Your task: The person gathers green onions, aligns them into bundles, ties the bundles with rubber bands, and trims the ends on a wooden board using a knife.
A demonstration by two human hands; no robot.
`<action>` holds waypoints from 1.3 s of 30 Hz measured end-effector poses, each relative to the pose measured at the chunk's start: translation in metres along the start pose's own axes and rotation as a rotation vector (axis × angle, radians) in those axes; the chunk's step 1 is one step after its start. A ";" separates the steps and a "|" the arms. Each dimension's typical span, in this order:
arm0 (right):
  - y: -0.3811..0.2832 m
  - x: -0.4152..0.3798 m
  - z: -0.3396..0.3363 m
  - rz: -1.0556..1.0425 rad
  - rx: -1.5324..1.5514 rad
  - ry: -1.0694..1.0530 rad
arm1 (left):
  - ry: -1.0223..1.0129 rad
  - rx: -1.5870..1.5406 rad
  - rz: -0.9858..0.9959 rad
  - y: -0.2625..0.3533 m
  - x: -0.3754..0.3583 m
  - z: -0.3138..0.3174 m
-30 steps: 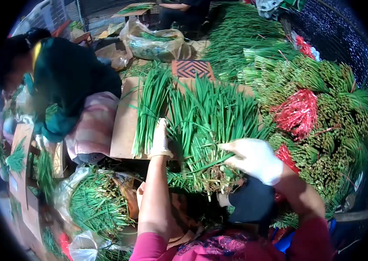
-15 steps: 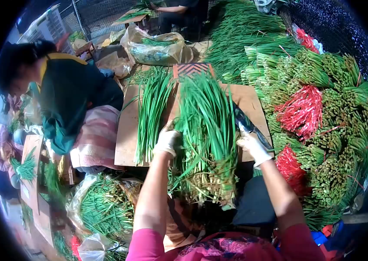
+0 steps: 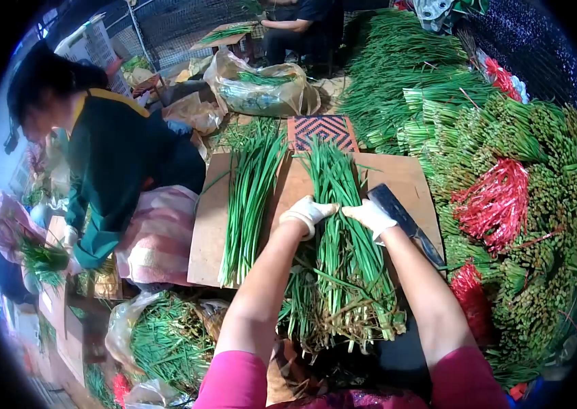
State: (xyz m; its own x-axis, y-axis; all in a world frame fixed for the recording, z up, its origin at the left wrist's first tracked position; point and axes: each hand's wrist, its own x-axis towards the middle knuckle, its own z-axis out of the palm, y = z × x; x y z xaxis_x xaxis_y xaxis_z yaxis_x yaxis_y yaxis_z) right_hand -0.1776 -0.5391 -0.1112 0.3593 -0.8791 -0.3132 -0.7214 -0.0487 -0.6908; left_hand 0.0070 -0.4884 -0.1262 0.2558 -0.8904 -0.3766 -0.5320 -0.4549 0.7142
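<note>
A loose bunch of green stalks (image 3: 344, 252) lies over the front edge of the wooden board (image 3: 206, 238), roots hanging toward my lap. My left hand (image 3: 310, 213), in a white glove, is closed on the bunch's left side. From the right, my gloved right hand (image 3: 370, 217) grips the same bunch, fingertips almost meeting the left ones. Left of them a neater bundle of green stalks (image 3: 254, 204) rests on the board. A dark, broad-bladed knife (image 3: 397, 213) lies at the board's right, beside my right hand.
Tied bundles (image 3: 527, 273) with red strips (image 3: 496, 201) are piled at the right. A co-worker (image 3: 114, 157) sits at the left, another person (image 3: 302, 31) at the back. A plastic bag (image 3: 261, 95) stands beyond the board, an open bag of stalks (image 3: 169, 334) at lower left.
Both hands have moved inward and come together around the bunch, whose leaves are now gathered narrower. The view has shifted slightly. The co-worker at the left now has a hand at a small bunch.
</note>
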 end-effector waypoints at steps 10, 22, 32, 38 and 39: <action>0.044 0.005 -0.047 0.241 0.839 -0.172 | -0.093 -0.532 0.012 -0.057 0.002 -0.048; 0.020 0.114 0.020 0.017 0.444 -0.162 | -0.067 -0.905 -0.067 0.034 -0.022 -0.034; -0.045 0.022 -0.025 -0.466 0.754 -0.282 | -0.237 -1.051 0.306 0.044 -0.042 -0.035; -0.150 -0.157 -0.126 -0.712 0.585 0.040 | -0.029 -0.844 0.765 0.148 -0.177 -0.098; -0.163 -0.169 -0.144 -0.754 0.606 0.026 | -0.041 -0.797 0.879 0.164 -0.192 -0.113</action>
State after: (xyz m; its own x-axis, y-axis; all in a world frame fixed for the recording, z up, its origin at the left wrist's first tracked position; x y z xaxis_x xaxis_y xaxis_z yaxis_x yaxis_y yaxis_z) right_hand -0.2060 -0.4502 0.1479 0.5842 -0.7276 0.3596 0.1238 -0.3580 -0.9255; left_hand -0.0383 -0.3940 0.1300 0.0200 -0.9081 0.4183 0.1436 0.4166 0.8977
